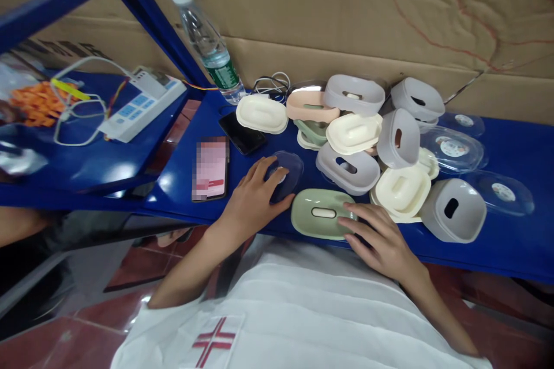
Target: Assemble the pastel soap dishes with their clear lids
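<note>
On the blue table edge, a green oval dish (324, 213) lies with a white oblong piece showing in its slot. My right hand (378, 236) rests its fingers on the dish's right end, fingers apart. To the left, my left hand (256, 193) lies spread over a clear plastic lid (291, 170), fingertips on it and the thumb close to the dish's left rim. Behind and to the right is a pile of grey slotted dishes (348, 170), cream trays (402, 190) and a peach dish (312, 105).
Two phones, one lit (211, 170) and one dark (242, 131), lie left of the pile. A water bottle (212, 49) leans behind them. Further left are a power strip (142, 110) and orange pieces (41, 104). Clear lids (504, 191) sit at the right.
</note>
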Demonstrator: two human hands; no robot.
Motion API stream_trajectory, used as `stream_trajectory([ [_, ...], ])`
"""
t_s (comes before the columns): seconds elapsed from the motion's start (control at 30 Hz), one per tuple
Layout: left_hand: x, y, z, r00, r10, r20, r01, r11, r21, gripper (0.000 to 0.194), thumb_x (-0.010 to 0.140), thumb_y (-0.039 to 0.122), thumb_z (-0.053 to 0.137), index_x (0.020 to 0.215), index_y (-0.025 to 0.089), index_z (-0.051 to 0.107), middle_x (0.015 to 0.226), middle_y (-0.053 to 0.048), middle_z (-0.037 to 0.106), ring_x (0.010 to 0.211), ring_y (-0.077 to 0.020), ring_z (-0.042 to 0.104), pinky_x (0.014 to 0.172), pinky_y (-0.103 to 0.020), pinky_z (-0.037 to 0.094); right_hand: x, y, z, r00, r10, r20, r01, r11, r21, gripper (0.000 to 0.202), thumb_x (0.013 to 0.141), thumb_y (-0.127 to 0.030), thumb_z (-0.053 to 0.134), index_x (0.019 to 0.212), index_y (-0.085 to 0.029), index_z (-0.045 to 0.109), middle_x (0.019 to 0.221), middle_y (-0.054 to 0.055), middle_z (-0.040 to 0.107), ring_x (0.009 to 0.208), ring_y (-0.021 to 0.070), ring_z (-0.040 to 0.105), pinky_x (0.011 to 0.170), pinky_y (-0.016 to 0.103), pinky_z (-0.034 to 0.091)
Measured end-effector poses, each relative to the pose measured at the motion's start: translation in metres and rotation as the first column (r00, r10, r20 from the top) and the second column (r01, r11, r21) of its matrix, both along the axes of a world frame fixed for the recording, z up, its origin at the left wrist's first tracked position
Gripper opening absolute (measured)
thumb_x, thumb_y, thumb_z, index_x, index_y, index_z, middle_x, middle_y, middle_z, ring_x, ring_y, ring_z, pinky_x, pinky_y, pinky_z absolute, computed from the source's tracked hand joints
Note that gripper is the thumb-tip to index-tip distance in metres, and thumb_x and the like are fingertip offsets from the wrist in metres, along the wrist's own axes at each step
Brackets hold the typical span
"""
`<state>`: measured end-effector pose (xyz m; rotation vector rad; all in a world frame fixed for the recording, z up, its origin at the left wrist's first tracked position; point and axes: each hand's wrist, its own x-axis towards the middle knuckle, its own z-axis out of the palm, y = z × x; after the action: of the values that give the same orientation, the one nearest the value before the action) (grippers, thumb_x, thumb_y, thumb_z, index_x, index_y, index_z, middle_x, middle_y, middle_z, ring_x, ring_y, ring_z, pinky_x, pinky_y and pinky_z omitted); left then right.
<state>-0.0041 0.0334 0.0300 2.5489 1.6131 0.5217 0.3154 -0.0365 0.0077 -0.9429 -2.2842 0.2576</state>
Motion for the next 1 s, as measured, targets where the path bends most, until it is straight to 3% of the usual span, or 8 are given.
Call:
stream_trajectory([
  [0.23, 0.007, -0.017, 0.004, 0.967, 0.176, -0.183, -0.174, 0.984, 0.028, 0.061, 0.096, 0.05, 0.079, 0.149, 0.023, 0.063, 0.165, -0.024, 0.049, 0.136, -0.0511, 0.062, 0.101, -0.071, 0.057, 0.002, -0.001, -0.002, 1.0, -0.013, 0.004, 0.013, 0.999, -0.036, 0.039, 0.101, -0.015, 0.071, 0.14, -0.023, 0.068, 0.145, 0.013, 0.067, 0.129, 0.0284, 0.067, 0.106, 0.048, 0.056],
  [0.37, 0.002, -0.018, -0.004, 0.989, 0.146, -0.022, -0.146, 0.989, 0.033, 0.055, 0.1, 0.036, 0.073, 0.151, 0.022, 0.059, 0.158, -0.024, 0.054, 0.136, -0.0448, 0.064, 0.106, -0.064, 0.059, 0.001, 0.0, -0.001, 0.999, -0.024, 0.023, 0.025, 0.998, -0.05, 0.04, 0.104, -0.019, 0.068, 0.143, -0.025, 0.065, 0.147, 0.013, 0.067, 0.131, 0.0284, 0.067, 0.107, 0.049, 0.058],
  [0.53, -0.012, -0.028, 0.005, 0.939, -0.151, 0.31, 0.112, 0.984, 0.14, 0.051, 0.095, 0.019, 0.071, 0.144, 0.024, 0.058, 0.159, -0.018, 0.053, 0.152, -0.0361, 0.053, 0.122, -0.059, 0.052, 0.002, -0.002, -0.004, 0.996, -0.082, -0.033, 0.083, 0.997, 0.011, 0.061, 0.1, -0.021, 0.073, 0.158, -0.027, 0.054, 0.154, 0.017, 0.062, 0.141, 0.034, 0.064, 0.111, 0.053, 0.06],
  [0.63, -0.01, -0.036, 0.013, 0.83, -0.456, 0.32, 0.428, 0.89, 0.157, 0.049, 0.093, 0.018, 0.072, 0.141, 0.023, 0.06, 0.159, -0.018, 0.052, 0.158, -0.0361, 0.046, 0.124, -0.057, 0.051, 0.008, -0.008, -0.009, 0.985, -0.064, -0.163, 0.083, 0.99, 0.113, 0.077, 0.096, -0.019, 0.078, 0.165, -0.033, 0.046, 0.168, 0.015, 0.05, 0.151, 0.0393, 0.055, 0.115, 0.062, 0.058],
  [0.7, -0.001, -0.036, 0.013, 0.766, -0.567, 0.302, 0.55, 0.822, 0.148, 0.051, 0.091, 0.015, 0.072, 0.14, 0.023, 0.059, 0.157, -0.019, 0.055, 0.16, -0.0366, 0.043, 0.123, -0.057, 0.053, 0.012, -0.012, -0.011, 0.981, -0.038, -0.189, 0.068, 0.986, 0.154, 0.082, 0.095, -0.017, 0.078, 0.166, -0.036, 0.044, 0.177, 0.012, 0.038, 0.158, 0.0416, 0.046, 0.118, 0.067, 0.055],
  [0.77, 0.008, -0.033, 0.008, 0.741, -0.609, 0.285, 0.594, 0.791, 0.146, 0.057, 0.089, 0.011, 0.072, 0.143, 0.023, 0.057, 0.156, -0.019, 0.056, 0.161, -0.0374, 0.042, 0.121, -0.059, 0.054, 0.013, -0.013, -0.01, 0.989, -0.018, -0.148, 0.04, 0.988, 0.146, 0.081, 0.094, -0.016, 0.079, 0.166, -0.034, 0.045, 0.179, 0.011, 0.034, 0.162, 0.0416, 0.039, 0.121, 0.068, 0.052],
  [0.9, 0.02, -0.024, -0.004, 0.711, -0.638, 0.294, 0.635, 0.763, 0.122, 0.066, 0.086, 0.011, 0.072, 0.147, 0.025, 0.054, 0.158, -0.019, 0.055, 0.163, -0.0377, 0.039, 0.121, -0.06, 0.054, 0.007, -0.009, -0.002, 0.999, 0.022, -0.026, -0.021, 0.998, 0.056, 0.062, 0.096, -0.015, 0.079, 0.154, -0.024, 0.06, 0.159, 0.013, 0.062, 0.161, 0.0359, 0.043, 0.122, 0.059, 0.055],
  [1.0, 0.021, -0.021, -0.009, 0.703, -0.644, 0.303, 0.643, 0.757, 0.117, 0.062, 0.087, 0.012, 0.07, 0.146, 0.023, 0.055, 0.158, -0.021, 0.054, 0.163, -0.0368, 0.038, 0.123, -0.059, 0.052, 0.002, -0.006, 0.003, 1.0, 0.021, 0.008, -0.021, 1.0, 0.02, 0.048, 0.099, -0.017, 0.076, 0.146, -0.021, 0.066, 0.148, 0.012, 0.07, 0.158, 0.0329, 0.047, 0.12, 0.055, 0.058],
])
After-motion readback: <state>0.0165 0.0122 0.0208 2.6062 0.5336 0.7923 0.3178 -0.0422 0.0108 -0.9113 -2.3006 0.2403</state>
